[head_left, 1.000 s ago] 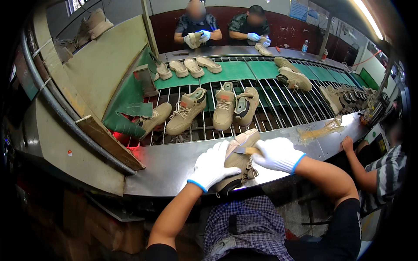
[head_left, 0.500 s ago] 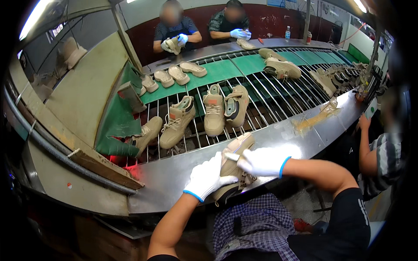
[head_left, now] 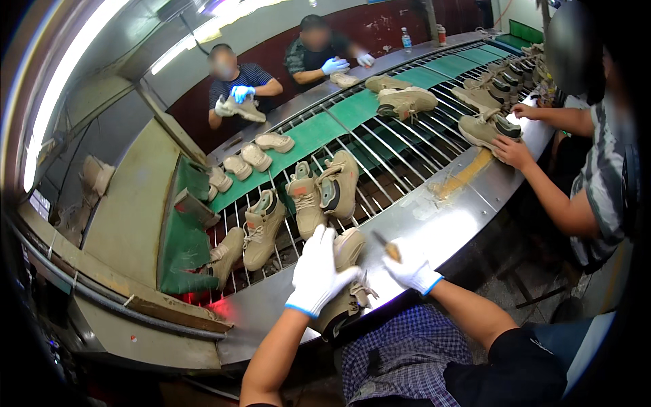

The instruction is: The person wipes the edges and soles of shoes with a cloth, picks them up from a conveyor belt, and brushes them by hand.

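The left hand (head_left: 317, 271), in a white glove, was clamped over a tan boot (head_left: 344, 285) that lay on its side at the near edge of the steel counter (head_left: 447, 217), fingers wrapped around its upper. The right hand (head_left: 410, 270), gloved too, was pinched on a small brush (head_left: 386, 247), lifted just right of the boot and clear of it.

Beyond the hands, three more tan boots (head_left: 305, 203) sat on the roller track (head_left: 380, 156), close behind the held one. Farther back, pale soles (head_left: 254, 156) lay on the green belt (head_left: 319, 129). To the right, another person's hands (head_left: 512, 149) worked a boot on the same counter, with a yellowish smear (head_left: 464, 175) between them and the brush.

Against half a second before, the right hand had come off the boot: then it lay across it, now it hung apart with the brush tip up. The left hand stayed put.

The boot's lower half was hidden under the left hand and the counter's lip. The brush's bristles were too small to make out. Two people at the far side (head_left: 271, 81) were small and bent by the lens.
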The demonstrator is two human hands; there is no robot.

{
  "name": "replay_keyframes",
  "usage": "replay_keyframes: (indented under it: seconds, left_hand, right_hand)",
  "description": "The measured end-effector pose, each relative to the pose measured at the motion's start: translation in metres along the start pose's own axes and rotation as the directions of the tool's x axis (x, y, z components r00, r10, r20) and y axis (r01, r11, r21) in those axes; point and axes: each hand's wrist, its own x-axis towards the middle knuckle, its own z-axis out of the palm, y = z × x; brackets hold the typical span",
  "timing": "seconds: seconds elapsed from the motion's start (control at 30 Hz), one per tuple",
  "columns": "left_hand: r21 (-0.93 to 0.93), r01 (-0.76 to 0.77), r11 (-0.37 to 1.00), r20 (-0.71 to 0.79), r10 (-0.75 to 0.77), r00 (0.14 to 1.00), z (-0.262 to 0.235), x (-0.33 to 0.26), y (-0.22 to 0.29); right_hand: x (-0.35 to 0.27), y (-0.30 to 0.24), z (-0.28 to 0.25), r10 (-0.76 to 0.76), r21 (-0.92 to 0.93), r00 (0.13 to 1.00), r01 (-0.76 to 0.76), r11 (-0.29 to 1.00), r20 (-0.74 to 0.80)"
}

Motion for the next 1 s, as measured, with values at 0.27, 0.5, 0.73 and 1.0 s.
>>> replay_keyframes:
  seconds: [0.27,0.5,0.73,1.0]
  left_hand:
    - [0.084,0.184,0.979,0.236,-0.199,0.951,-0.004,0.038,0.011]
    - [-0.081,-0.100,0.992,-0.289,0.073,0.955,-0.120,-0.097,0.025]
    - [-0.221,0.418,0.881,0.152,-0.393,0.907,-0.016,-0.147,-0.027]
    - [-0.316,0.394,0.863,0.434,-0.237,0.869,-0.026,-0.085,-0.051]
  right_hand:
    - [0.007,-0.003,0.008,0.032,0.092,0.998,-0.036,0.995,0.048]
    - [0.013,-0.013,-0.003,0.258,0.370,0.895,-0.393,0.842,0.364]
    - [0.029,-0.046,-0.010,0.086,-0.017,0.900,-0.087,0.996,0.427]
    - [0.048,-0.132,-0.055,0.018,-0.302,0.598,0.378,0.875,0.801]
